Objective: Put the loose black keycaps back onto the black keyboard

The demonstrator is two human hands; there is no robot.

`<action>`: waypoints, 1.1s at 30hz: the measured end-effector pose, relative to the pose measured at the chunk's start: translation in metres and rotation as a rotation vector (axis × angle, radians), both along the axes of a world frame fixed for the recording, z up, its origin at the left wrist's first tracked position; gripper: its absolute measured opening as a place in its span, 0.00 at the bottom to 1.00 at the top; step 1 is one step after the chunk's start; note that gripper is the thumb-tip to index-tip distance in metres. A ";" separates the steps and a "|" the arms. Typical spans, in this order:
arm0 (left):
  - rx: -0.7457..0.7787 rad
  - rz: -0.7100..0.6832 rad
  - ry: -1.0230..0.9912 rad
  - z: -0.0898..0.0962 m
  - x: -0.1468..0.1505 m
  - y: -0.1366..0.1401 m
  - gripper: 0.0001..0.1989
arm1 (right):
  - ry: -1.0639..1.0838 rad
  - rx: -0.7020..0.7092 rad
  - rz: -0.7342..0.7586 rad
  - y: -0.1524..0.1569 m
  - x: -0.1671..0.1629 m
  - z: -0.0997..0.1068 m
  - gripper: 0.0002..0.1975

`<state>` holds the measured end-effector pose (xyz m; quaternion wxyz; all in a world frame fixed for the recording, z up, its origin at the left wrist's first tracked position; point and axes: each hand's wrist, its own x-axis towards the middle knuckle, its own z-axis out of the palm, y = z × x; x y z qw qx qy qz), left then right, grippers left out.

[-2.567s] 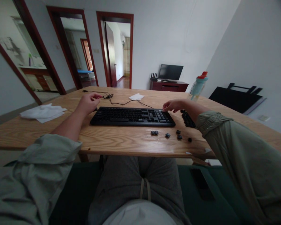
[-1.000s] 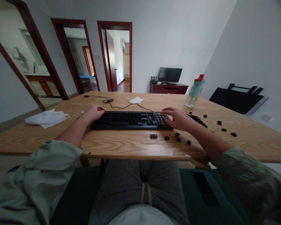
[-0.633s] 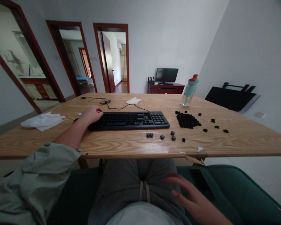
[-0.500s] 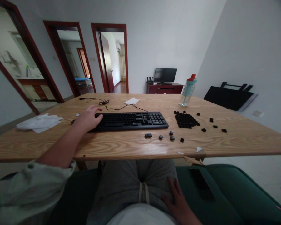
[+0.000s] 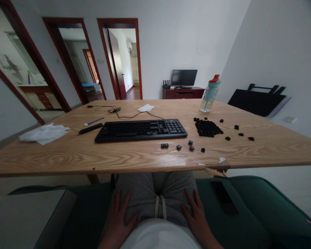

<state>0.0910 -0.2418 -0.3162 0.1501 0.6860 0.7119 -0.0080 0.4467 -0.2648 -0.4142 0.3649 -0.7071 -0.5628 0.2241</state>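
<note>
Both hands rest on my thighs below the table edge. My left hand [image 5: 120, 216] lies flat on the left thigh, fingers spread, holding nothing. On the right thigh, my right hand [image 5: 197, 212] lies open in the same way. A black keyboard [image 5: 141, 129] sits on the wooden table [image 5: 124, 157] in front of me, with some gaps among its keys at the right. Several loose keycaps [image 5: 191, 147] lie before its right end. A dense patch of black keycaps [image 5: 208, 128] is to its right, with more scattered beyond.
Left of the keyboard are a black bar-shaped object [image 5: 90, 128], a small blue-handled brush [image 5: 93, 121] and white tissues [image 5: 44, 133]. A water bottle [image 5: 209, 95] stands at the back right. The keyboard cable [image 5: 114, 110] is bundled behind. A phone [image 5: 224, 197] lies on the green seat.
My left hand has left the keyboard's left end and come down onto my left thigh. The bar-shaped object and brush are now uncovered. My right hand stays on the right thigh.
</note>
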 end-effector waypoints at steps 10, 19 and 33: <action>0.036 -0.053 0.003 0.009 0.003 0.003 0.36 | -0.017 0.002 0.010 0.000 0.004 -0.006 0.33; -0.019 -0.154 0.032 0.021 0.015 0.008 0.30 | -0.026 0.006 0.031 -0.001 0.007 -0.014 0.31; -0.075 -0.697 0.076 0.031 0.044 0.035 0.29 | -0.041 0.088 0.033 0.001 0.004 -0.018 0.25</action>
